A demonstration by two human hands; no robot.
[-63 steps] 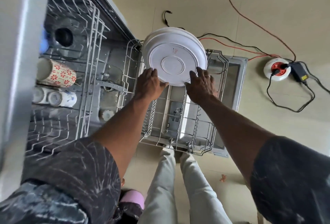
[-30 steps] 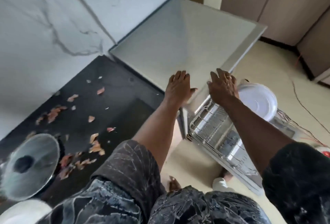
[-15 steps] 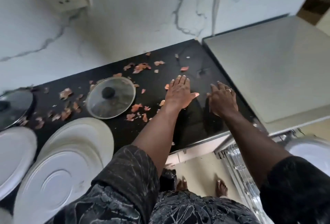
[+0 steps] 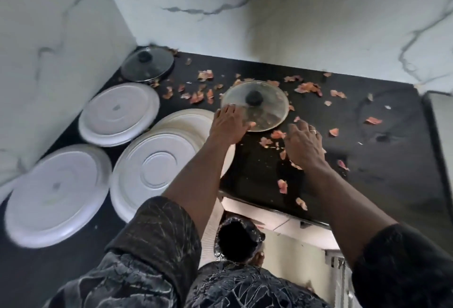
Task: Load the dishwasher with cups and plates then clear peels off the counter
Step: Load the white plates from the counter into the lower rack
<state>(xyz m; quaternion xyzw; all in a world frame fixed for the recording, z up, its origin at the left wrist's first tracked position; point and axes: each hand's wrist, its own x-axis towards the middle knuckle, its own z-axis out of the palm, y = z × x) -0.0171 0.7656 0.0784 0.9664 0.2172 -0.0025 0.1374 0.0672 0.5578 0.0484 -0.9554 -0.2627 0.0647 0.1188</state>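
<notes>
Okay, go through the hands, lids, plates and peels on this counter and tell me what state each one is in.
Left hand: open, fingers at the clear lid rim.
Right hand: open, above peels, holding nothing.
Clear lid: flat on the counter, knob up.
Dark lid: in the corner, knob up.
White plates: face down, on the counter.
Peels: scattered, uncleared.

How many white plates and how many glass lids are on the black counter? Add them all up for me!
White plates: 4 showing (one is partly covered, and some may be stacks)
Glass lids: 2
Total: 6
</notes>
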